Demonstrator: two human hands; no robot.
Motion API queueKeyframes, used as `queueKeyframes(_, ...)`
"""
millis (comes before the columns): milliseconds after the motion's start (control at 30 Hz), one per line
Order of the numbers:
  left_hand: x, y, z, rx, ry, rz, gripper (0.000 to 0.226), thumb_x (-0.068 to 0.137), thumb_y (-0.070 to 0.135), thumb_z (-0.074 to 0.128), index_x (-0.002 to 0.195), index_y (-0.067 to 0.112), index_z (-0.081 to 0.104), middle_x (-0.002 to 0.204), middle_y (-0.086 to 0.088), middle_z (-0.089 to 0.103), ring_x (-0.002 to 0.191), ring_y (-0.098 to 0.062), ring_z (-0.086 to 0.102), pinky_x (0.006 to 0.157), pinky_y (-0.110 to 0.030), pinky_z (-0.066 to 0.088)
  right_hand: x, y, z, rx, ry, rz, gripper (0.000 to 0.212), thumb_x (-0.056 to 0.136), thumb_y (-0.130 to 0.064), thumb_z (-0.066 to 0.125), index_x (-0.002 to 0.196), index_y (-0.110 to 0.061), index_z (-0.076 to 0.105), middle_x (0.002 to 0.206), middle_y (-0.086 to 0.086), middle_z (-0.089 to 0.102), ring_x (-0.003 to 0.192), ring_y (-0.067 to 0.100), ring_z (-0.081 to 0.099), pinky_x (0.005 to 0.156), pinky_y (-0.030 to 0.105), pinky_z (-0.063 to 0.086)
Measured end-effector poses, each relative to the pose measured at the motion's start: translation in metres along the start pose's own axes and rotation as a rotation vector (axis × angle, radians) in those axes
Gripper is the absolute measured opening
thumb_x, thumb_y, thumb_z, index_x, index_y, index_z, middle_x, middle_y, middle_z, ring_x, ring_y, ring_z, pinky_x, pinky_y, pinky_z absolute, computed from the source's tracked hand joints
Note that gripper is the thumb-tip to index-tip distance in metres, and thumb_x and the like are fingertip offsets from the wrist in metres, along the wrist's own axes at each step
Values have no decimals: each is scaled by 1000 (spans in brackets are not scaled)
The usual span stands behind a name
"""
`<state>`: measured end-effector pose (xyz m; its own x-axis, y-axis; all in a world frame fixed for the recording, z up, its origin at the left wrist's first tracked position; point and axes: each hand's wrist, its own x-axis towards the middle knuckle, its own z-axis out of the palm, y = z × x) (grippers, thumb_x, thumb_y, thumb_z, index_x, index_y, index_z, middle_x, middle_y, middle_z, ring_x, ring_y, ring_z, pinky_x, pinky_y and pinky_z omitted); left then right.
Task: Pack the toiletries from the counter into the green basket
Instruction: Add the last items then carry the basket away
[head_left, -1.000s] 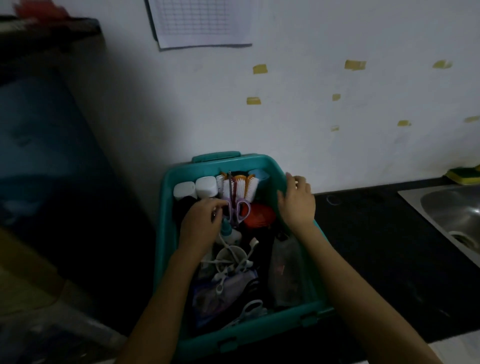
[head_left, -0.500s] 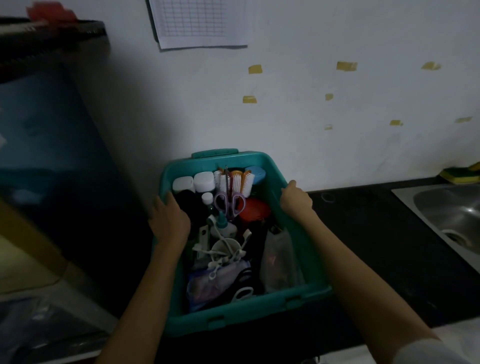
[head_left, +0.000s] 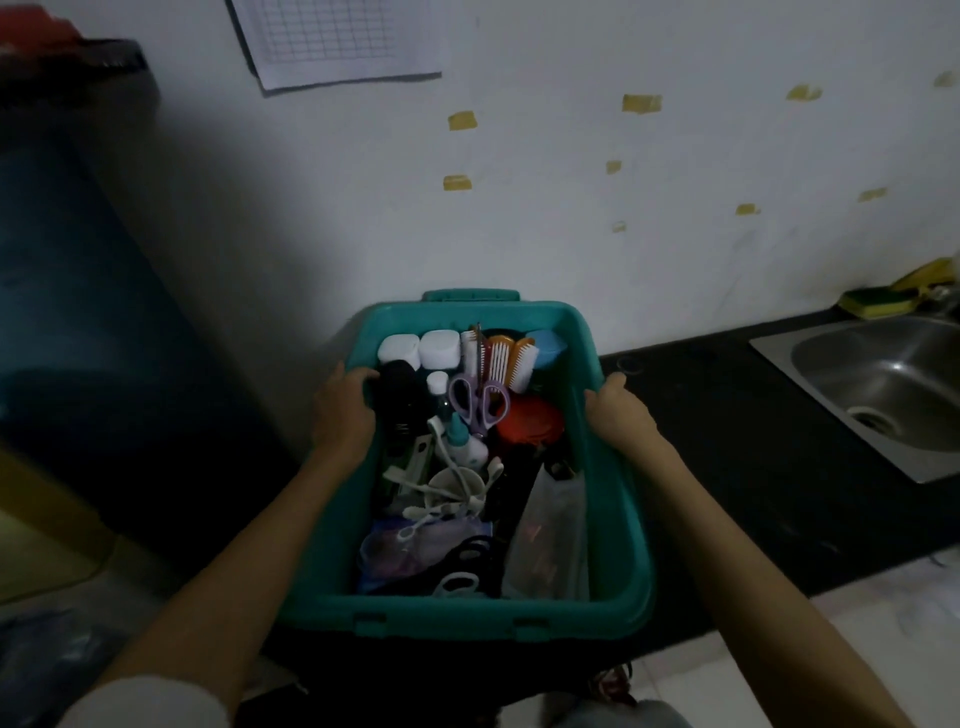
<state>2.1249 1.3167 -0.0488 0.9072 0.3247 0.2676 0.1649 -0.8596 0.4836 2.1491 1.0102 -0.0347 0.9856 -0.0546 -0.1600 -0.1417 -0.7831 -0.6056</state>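
Green basket (head_left: 457, 609) | at desk (head_left: 753, 467) 9 o'clock end | long axis 12–6 o'clock | toiletries (head_left: 470, 453) inside | left hand (head_left: 345, 413) fingers curled over 9 o'clock rim | right hand (head_left: 618, 413) fingers curled over 3 o'clock rim

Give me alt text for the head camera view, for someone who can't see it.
A person's left hand and right hand grip the side rims of a green basket packed with purple scissors, brushes, white jars and other toiletries. The basket is at the end of a dark counter, with a sink to the right.
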Motion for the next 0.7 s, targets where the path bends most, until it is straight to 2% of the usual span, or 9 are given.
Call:
queueKeyframes(67, 16, 4, 10, -40, -46, 34, 51, 74, -18, 43, 108, 9, 69, 136, -22, 50, 122, -39, 49, 102, -43, 41, -7, 14, -12, 179, -69, 92, 40, 100, -23, 43, 126, 3, 29, 120, 24, 55, 100, 35, 59, 85, 47, 50)
queueKeyframes(167, 40, 17, 25, -50, -75, 111, 45, 77, -18, 44, 98, 9, 73, 142, -23, 45, 128, -35, 47, 103, -37, 40, -21, 30, -30, 468, -174, 255, 52, 96, -22, 52, 135, -9, 20, 109, 13, 55, 88, 24, 63, 65, 35, 55)
queueKeyframes(233, 53, 24, 34, -39, -91, 155, 44, 78, -18, 44, 93, 10, 75, 141, -19, 48, 124, -34, 51, 99, -34, 42, -31, 35, -34, 529, -206, 318, 51, 94, -23, 56, 131, -16, 22, 99, 7, 54, 82, 23, 65, 57, 32, 55)
queueKeyframes(333, 65, 29, 42, -48, -113, 218, 38, 82, -15, 47, 86, 9, 76, 136, -20, 53, 114, -36, 59, 88, -34, 47, -43, 41, -28, 343, -159, 304, 39, 92, -32, 58, 113, -17, 29, 96, 6, 56, 78, 23, 69, 66, 39, 60)
queueKeyframes(400, 70, 29, 43, -48, -131, 273, 35, 82, -16, 50, 81, 8, 75, 129, -22, 57, 103, -41, 63, 73, -33, 47, -49, 46, -28, 220, -158, 258, 44, 88, -44, 60, 106, -15, 32, 96, 7, 63, 75, 24, 71, 75, 44, 59)
queueKeyframes(467, 70, 27, 43, -50, -138, 307, 32, 81, -16, 52, 86, 6, 75, 130, -22, 57, 90, -45, 65, 67, -31, 46, -52, 48, -40, 6, -196, 222, 48, 85, -60, 55, 99, -16, 42, 85, 0, 69, 66, 15, 71, 77, 41, 58)
queueKeyframes(533, 67, 24, 42, -48, -135, 325, 35, 81, -14, 52, 100, 8, 73, 138, -18, 52, 95, -42, 65, 76, -35, 49, -45, 49, -58, -250, -112, 165, 45, 85, -65, 50, 93, -20, 55, 77, -4, 69, 66, 12, 68, 75, 37, 57)
queueKeyframes(600, 61, 21, 41, -74, -155, 303, 39, 84, -8, 52, 115, 10, 67, 143, -15, 48, 108, -37, 61, 92, -39, 48, -27, 47, -73, -395, 117, 57, 39, 89, -57, 51, 98, -19, 58, 87, -1, 65, 76, 17, 65, 74, 38, 56)
queueKeyframes(700, 41, 18, 33, -115, -114, 147, 39, 91, 5, 53, 128, 18, 57, 131, -13, 59, 88, -33, 64, 85, -36, 49, 10, 36, -83, -435, 284, -144, 38, 92, -45, 53, 114, -14, 57, 111, 9, 58, 98, 27, 58, 78, 39, 52)
